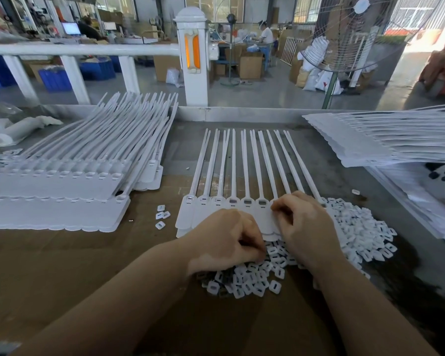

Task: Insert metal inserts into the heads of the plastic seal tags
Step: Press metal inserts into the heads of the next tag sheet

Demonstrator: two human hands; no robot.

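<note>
At the near edge of the tag strip (231, 211), the right hand (303, 224) has its fingers curled, thumb and forefinger pinched close at a tag head just right of the sixth one. Whether an insert sits between those fingertips cannot be told — they hide the spot. The left hand (224, 240) is curled too, its fingertips down in the pile of inserts (257, 276); it may be picking one, though none shows plainly in its grasp.

The inserts look tiny, light and rigid, small squarish white pieces with a slot. They likely slip and scatter easily, so each is best pinched by its edges. The tags are thin flexible plastic joined side by side; their flat flag ends lie under the hands, and pressing there should keep the strip from shifting.

Each tag's long axis runs away from the person, tails pointing toward the far edge of the table (242, 114) and fanning slightly, heads in a row nearest the hands. Six heads on the left appear to show dark filled slots.

More tag strips lie stacked at left (62, 181) and at right (385, 140), with a few stray inserts (161, 217) between.
</note>
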